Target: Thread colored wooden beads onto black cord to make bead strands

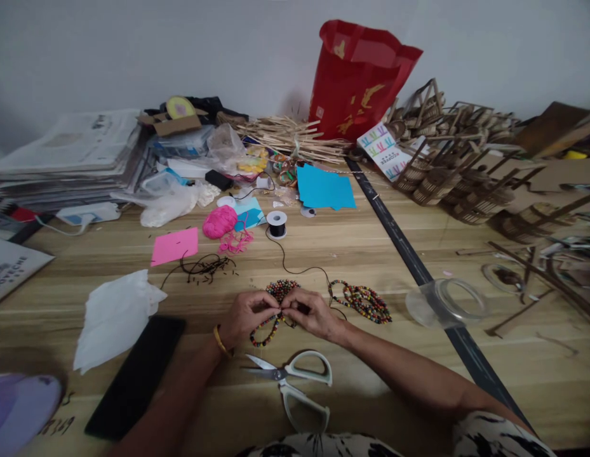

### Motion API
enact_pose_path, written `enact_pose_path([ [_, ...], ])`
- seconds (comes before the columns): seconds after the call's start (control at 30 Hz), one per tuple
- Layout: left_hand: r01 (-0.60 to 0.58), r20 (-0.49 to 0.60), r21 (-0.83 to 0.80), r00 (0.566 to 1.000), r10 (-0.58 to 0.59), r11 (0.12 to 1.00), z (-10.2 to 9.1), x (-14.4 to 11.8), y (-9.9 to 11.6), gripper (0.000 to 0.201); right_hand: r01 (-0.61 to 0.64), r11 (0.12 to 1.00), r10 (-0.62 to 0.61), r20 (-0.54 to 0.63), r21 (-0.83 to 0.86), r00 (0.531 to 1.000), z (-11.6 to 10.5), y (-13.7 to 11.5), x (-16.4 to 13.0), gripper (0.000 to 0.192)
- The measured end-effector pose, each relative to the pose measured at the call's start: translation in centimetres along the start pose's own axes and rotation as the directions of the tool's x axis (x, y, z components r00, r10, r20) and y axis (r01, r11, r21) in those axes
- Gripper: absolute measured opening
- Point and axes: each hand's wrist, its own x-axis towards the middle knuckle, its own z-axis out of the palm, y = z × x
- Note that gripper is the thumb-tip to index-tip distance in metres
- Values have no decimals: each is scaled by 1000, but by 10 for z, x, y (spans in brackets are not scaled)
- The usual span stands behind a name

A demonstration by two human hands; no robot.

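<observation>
My left hand and my right hand meet at the middle of the table, fingertips pinched close together. Between them is a multicoloured bead string, its loop hanging below my left fingers. Both hands are closed on it; the exact spot they pinch is hidden by the fingers. More small beads lie just behind my fingertips. Right of my right hand rests a coiled bead strand. A black cord runs from a white spool towards my right hand. White-handled scissors lie open just in front of me.
Left are a black phone-like slab, white tissue, pink paper and cord scraps. Pink yarn and blue paper lie behind. A clear tape roll and small woven baskets stand right; a red bag at the back.
</observation>
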Motion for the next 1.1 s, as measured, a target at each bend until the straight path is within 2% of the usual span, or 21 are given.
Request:
enact_pose_path([
  [0.2, -73, 26, 69, 997, 72, 995, -2, 3, 6, 11, 32, 999, -32, 5, -1, 999, -2, -6, 2, 11],
  [0.37, -69, 48, 61, 997, 67, 996, -3, 2, 3, 13, 77, 995, -75, 28, -59, 997, -3, -5, 2, 11],
  [0.47, -29, 36, -14, 999, 30, 999, -6, 2, 0, 15, 100, 990, -97, 36, -100, 995, -3, -6, 0, 7],
  [0.57, 22, -11, -158, 1000, -24, 987, -11, 2, 0, 14, 105, 985, -96, 69, -138, 993, -4, -10, 0, 5],
  [0.67, 64, -37, -320, 996, -79, 945, -17, 1, 1, 14, 120, 976, -98, 127, -180, 987, -7, -15, 2, 8],
  [0.8, 75, -16, -482, 995, -95, 873, -20, 0, -2, 14, 120, 951, -60, 208, -286, 976, -14, -22, 5, 15],
  [0.97, 103, 38, -548, 994, -99, 830, -18, -2, 2, 16, 60, 944, 14, 223, -323, 975, -23, -31, 10, 30],
  [1.1, 90, 51, -526, 996, -74, 846, -18, -3, 6, 15, 0, 978, 47, 223, -209, 974, -22, -34, 15, 16],
])
